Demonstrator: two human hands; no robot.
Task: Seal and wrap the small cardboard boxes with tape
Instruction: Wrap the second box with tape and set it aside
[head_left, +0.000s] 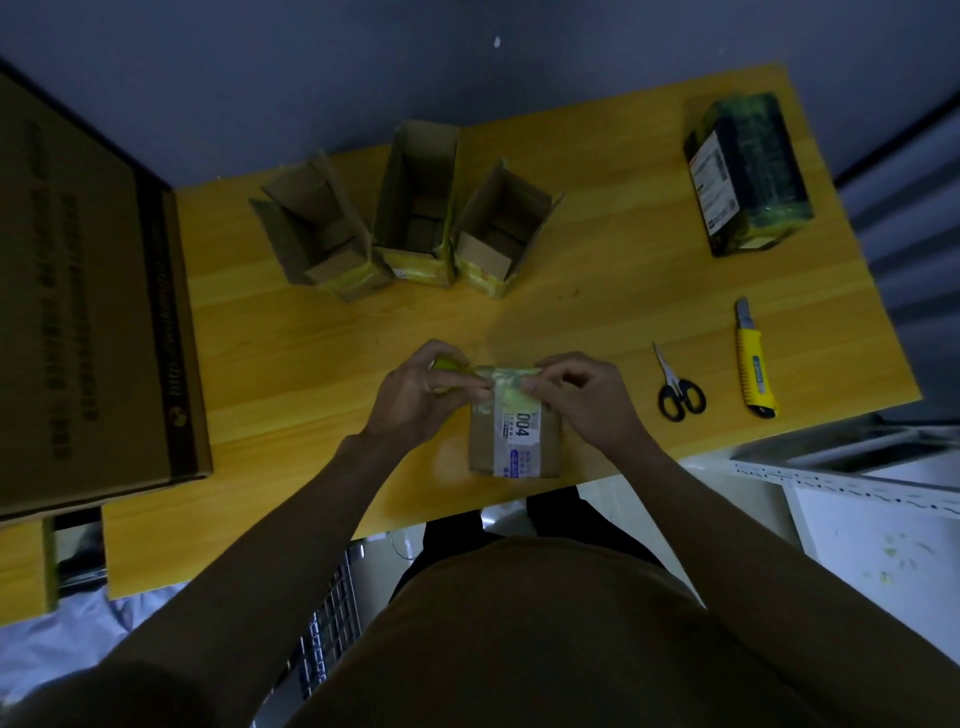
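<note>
Roughly a quarter in: left hand & right hand both pinching yellow tape across labelled box, wrapped parcel done, 3 open boxes left.

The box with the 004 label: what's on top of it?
On the box: the white label and yellowish tape, which the left hand and right hand pinch. Its far edge is hidden by fingers.

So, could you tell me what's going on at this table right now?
A person is taping a small box at the table's near edge. The left hand holds a yellowish tape roll while the right hand pinches the tape on the box top. Three open boxes wait behind; scissors and a knife lie to the right.
</note>
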